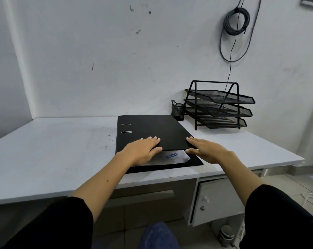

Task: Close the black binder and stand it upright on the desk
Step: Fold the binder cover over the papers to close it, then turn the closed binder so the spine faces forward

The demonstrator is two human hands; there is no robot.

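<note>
The black binder lies flat on the white desk, spine to the left with two metal slots showing. Its top cover is lowered but stands slightly ajar along the near edge, and a white sheet with blue print shows in the gap. My left hand rests on the cover's near edge, fingers on top and thumb tucked under it. My right hand holds the cover's near right corner, fingertips on the edge and thumb just below it.
A black three-tier mesh tray rack and a mesh pen cup stand at the back right against the wall. Coiled cables hang above them. A cabinet door sits under the desk's right side.
</note>
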